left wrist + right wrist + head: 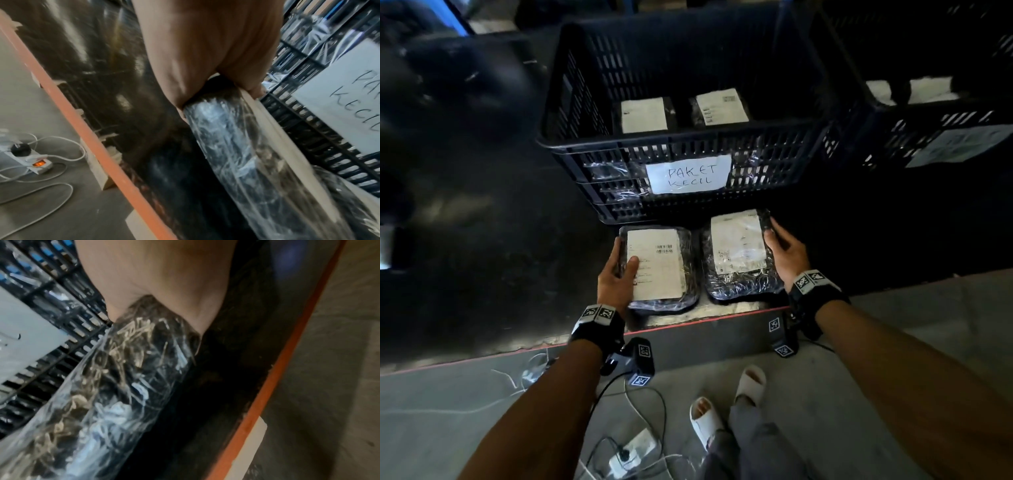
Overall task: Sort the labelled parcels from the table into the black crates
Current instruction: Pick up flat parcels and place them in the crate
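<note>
Two black plastic-wrapped parcels with white labels sit side by side near the table's front edge. My left hand [619, 270] grips the left parcel [659, 267] by its left edge, thumb on the label; the left wrist view shows the same parcel [236, 154] pinched in the left hand [216, 65]. My right hand [782, 248] grips the right parcel [738, 250] by its right edge, and the right wrist view shows this parcel [115, 386] held in the right hand [156, 280]. Just behind stands a black crate [681, 144] signed "PAKET KECIL" [688, 174], with two labelled parcels inside.
A second black crate [928, 113] with a paper sign stands at the right, holding white-labelled parcels. The dark table [482, 240] has a red front edge [705, 320]. On the floor below lie a power strip [633, 448] and cables, beside my sandalled feet.
</note>
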